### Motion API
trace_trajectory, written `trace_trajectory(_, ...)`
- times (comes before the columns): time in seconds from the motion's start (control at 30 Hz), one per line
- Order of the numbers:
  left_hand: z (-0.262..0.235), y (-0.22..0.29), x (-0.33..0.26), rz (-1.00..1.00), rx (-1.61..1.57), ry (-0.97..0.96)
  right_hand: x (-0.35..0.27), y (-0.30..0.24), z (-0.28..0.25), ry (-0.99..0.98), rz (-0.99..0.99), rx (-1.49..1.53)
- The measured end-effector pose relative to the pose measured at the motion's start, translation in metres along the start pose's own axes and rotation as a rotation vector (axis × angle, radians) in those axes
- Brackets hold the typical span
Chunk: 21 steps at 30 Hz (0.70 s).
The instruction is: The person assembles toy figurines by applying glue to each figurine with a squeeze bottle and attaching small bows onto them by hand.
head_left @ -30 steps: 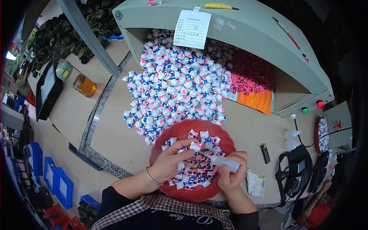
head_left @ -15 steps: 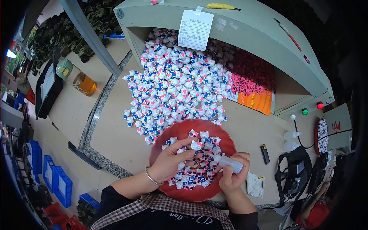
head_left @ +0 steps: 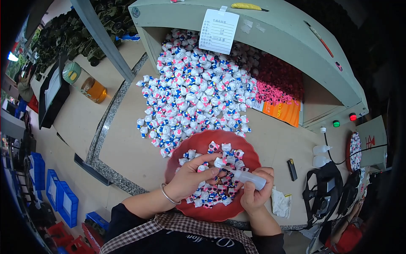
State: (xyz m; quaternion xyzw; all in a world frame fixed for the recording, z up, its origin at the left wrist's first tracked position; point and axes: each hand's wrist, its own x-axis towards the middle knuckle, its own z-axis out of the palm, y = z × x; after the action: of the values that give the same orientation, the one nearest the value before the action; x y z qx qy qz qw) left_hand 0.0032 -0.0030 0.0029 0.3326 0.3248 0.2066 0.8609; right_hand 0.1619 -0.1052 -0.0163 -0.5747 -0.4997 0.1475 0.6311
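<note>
My left hand (head_left: 186, 181) pinches a small white cat-shaped figurine (head_left: 219, 162) between thumb and fingers, over the red scalloped bowl (head_left: 250, 153). My right hand (head_left: 256, 195) is wrapped round a translucent squeeze bottle (head_left: 250, 178), tilted so its thin nozzle points left. The nozzle's tip is at or very near the lower side of the figurine; whether they touch I cannot tell. Below both hands, the bowl holds many figurines (head_left: 208, 197), several with dark pink-rimmed glasses. Beyond its far rim spreads a big pile of white, blue and pink figurines (head_left: 190, 93).
A grey-green shelf unit (head_left: 292, 40) arches over the pile, with small pink pieces (head_left: 272, 91) inside. Right of the bowl lie a white cloth (head_left: 280, 203), a black-and-yellow cutter (head_left: 292, 169) and a black bag (head_left: 323, 190). A bottle of amber drink (head_left: 93, 89) stands at left.
The figurine has turned a little in my left hand and shifted slightly right and down. My right hand has moved the bottle slightly left. The whole view has shifted a little.
</note>
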Motion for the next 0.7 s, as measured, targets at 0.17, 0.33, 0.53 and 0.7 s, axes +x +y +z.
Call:
trace_trajectory(0.17, 0.0, 0.001, 0.0, 0.013, 0.048, 0.019, -0.002, 0.0, 0.0, -0.023, 0.037, -0.007)
trace_trajectory(0.33, -0.001, -0.001, -0.001, 0.081, 0.077, 0.068, -0.001, -0.001, -0.002, -0.058, 0.002, -0.035)
trace_trajectory(0.53, 0.003, 0.001, -0.001, 0.06, 0.068, 0.08, 0.0, -0.001, -0.002, -0.011, 0.033, 0.093)
trace_trajectory(0.7, 0.006, 0.004, -0.001, 0.032, 0.032, 0.059, 0.024, -0.017, -0.005, 0.164, 0.172, 0.318)
